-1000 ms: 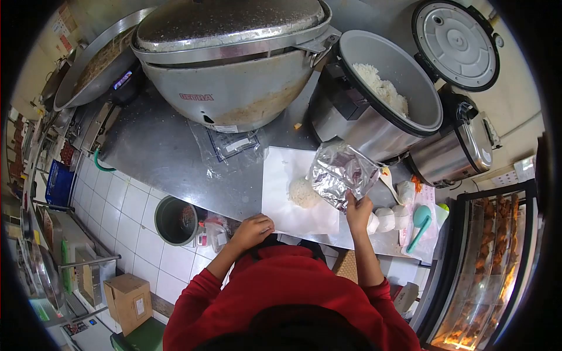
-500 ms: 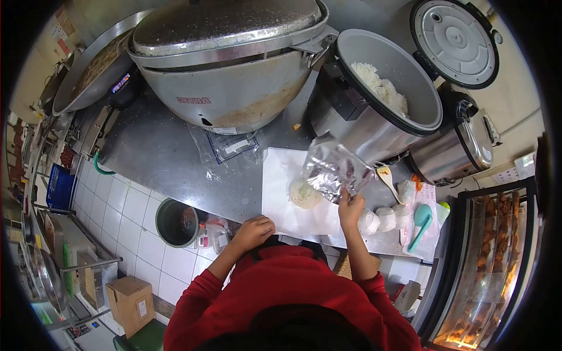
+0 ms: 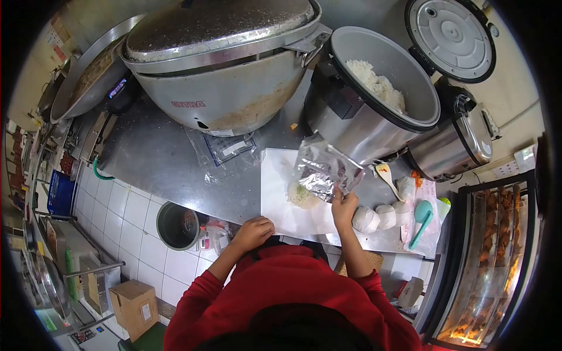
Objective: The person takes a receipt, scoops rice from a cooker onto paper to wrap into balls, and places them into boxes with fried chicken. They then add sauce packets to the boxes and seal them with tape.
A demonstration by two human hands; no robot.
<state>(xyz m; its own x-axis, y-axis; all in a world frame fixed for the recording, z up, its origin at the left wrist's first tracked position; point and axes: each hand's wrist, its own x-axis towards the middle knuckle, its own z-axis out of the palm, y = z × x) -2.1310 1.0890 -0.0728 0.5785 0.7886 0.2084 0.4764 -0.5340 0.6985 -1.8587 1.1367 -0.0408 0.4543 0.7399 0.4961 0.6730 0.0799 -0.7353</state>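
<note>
My right hand (image 3: pixel 345 210) grips the lower edge of a shiny foil sheet or packet (image 3: pixel 325 168), which hangs over the white paper (image 3: pixel 281 169). Partly under the foil, a mound of rice (image 3: pixel 302 195) with green bits on top lies on the paper. At the table's front edge, left of the paper's corner, my left hand (image 3: pixel 255 233) rests with its fingers curled; whether anything is in them is hidden. Several white wrapped bundles (image 3: pixel 366 220) stand in a row just right of my right hand.
An open cooker (image 3: pixel 374 99) of rice stands behind the paper, beside a large lidded pot (image 3: pixel 222 88). A rice paddle (image 3: pixel 387 178) and a teal scoop (image 3: pixel 422 219) lie at the right. A glass food cabinet (image 3: pixel 486 263) is far right, a green bin (image 3: pixel 170 225) below left.
My right hand and the foil have shifted slightly left, so the foil covers the rice mound differently. My left hand looks the same. The whole view has moved a little.
</note>
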